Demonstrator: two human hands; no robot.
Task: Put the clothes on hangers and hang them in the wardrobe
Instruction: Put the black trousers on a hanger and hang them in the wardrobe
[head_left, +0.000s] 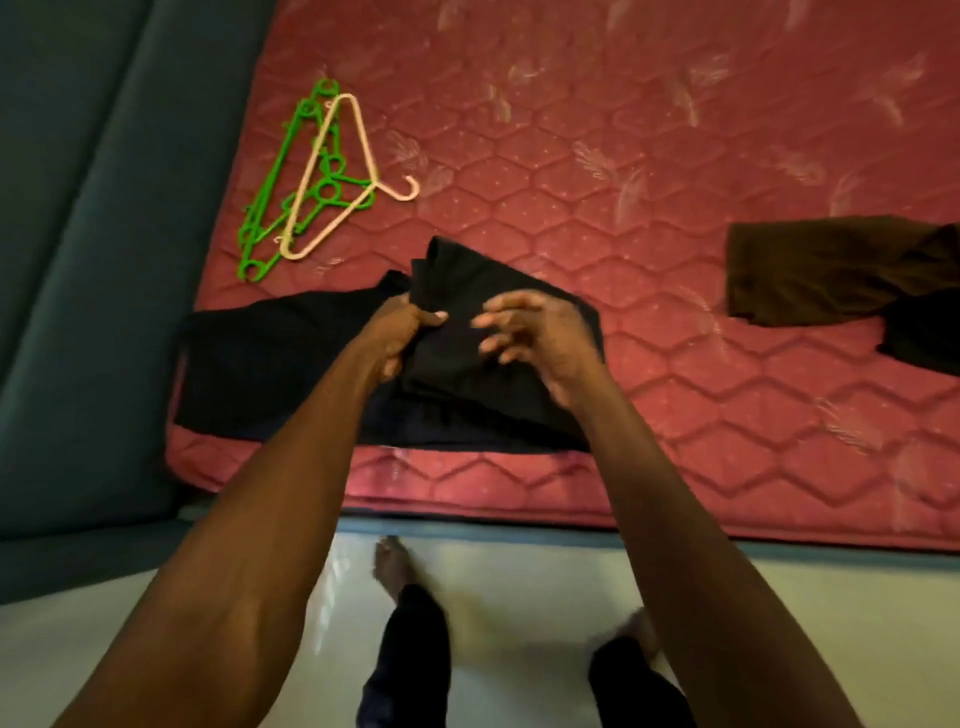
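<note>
None of the clothes looks hung yet. The left hand grips a folded black garment lifted off the dark pile at the mattress edge; the right hand hovers over it, fingers loosely spread, grasping nothing. Hangers lie unused at ten o'clock, a brown garment at three o'clock. No wardrobe is visible.

Pink-red quilted mattress with a hexagon pattern and pale feather motifs; green hangers under a cream one, upper left; black garment centre; dark brown cloth right.
</note>
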